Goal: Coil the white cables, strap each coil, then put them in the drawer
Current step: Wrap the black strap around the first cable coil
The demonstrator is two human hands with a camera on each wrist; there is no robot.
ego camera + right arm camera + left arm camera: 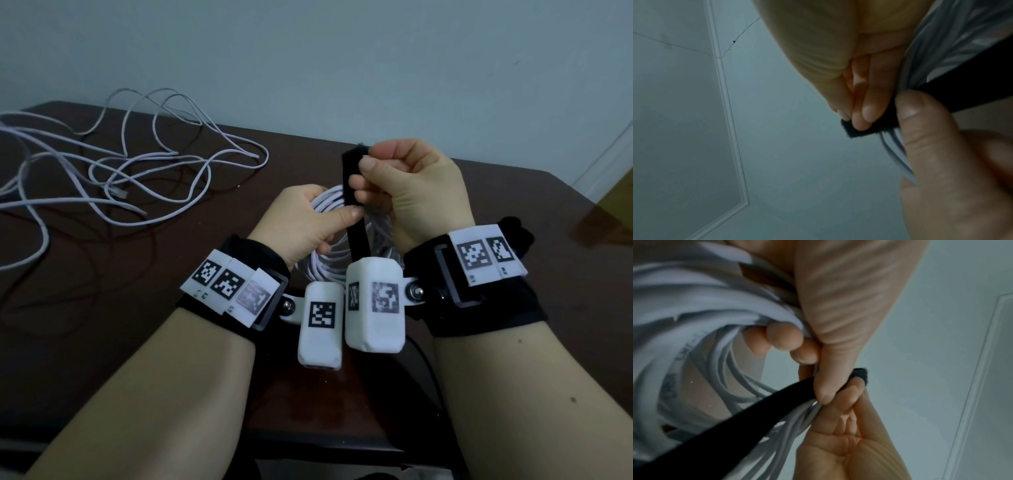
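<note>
My left hand (337, 216) grips a coil of white cable (325, 265), held up above the table. Its fingers curl through the coil (705, 305) and its thumb presses a black strap (756, 418) against the bundle. My right hand (363, 173) pinches the upper end of that strap (358, 236), which runs down across the coil. In the right wrist view the fingertips (865, 112) clamp the strap end (861, 129) beside the cable strands (892, 146). A second white cable (137, 171) lies loose and tangled on the table at the left.
The dark brown table (102, 308) stretches under both arms, its near edge at the bottom of the head view. A pale wall stands behind it. No drawer is in sight.
</note>
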